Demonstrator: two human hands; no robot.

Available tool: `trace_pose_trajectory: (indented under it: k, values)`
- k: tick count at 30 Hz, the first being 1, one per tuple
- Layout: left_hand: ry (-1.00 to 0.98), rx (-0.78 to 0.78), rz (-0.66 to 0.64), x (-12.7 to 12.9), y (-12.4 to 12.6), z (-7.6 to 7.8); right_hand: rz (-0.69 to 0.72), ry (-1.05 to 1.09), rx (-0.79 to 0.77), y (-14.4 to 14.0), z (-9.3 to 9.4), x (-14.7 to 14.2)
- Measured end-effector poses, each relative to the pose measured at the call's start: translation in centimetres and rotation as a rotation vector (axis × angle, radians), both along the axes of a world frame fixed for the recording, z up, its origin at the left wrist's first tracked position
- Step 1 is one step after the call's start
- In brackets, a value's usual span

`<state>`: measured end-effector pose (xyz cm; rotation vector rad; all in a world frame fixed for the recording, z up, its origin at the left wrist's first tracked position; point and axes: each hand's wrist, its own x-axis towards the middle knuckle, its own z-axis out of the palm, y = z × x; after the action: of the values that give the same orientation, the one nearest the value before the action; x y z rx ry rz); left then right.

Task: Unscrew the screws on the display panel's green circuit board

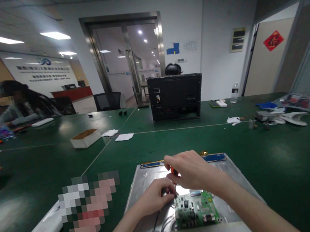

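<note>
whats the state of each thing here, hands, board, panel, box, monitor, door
left hand: fingers curled, resting on the silver metal panel by the board's corner
right hand: closed in a grip on an orange-handled tool
green circuit board: lying flat on the panel
silver metal panel: flat on the green table
white cardboard box: open
black monitor housing: upright, back facing the camera
glass doors: shut

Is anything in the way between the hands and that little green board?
Nothing visible blocks them. Both hands sit right above the green circuit board on the silver metal panel. The right hand grips an orange-handled tool, and the left hand rests on the panel beside the board's top edge.
</note>
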<state>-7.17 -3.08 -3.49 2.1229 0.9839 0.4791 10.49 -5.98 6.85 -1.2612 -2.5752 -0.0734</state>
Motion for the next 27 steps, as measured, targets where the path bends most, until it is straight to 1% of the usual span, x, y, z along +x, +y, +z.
trace_pose_trajectory:
  k: [5,8,16,20,24,27]
  values:
    - [0.017,0.005,-0.013,-0.1,0.2,-0.4,0.042,0.041,-0.09,0.0,0.4,0.4]
    - [0.018,0.011,-0.014,-0.1,0.2,-0.4,0.041,0.035,-0.094,-0.1,0.5,0.7]
    - [0.003,-0.002,0.014,0.1,-0.2,0.1,-0.102,-0.087,-0.021,-0.4,0.5,-0.4]
    - [-0.029,-0.003,0.001,0.1,0.0,-0.1,-0.039,-0.018,-0.034,-0.3,0.2,-0.2]
    - [-0.039,-0.007,-0.03,0.0,0.3,-0.5,0.042,0.049,-0.101,-0.3,0.3,0.4]
    - [-0.034,-0.004,-0.03,-0.1,0.3,-0.5,0.026,0.032,-0.097,-0.5,0.5,0.4]
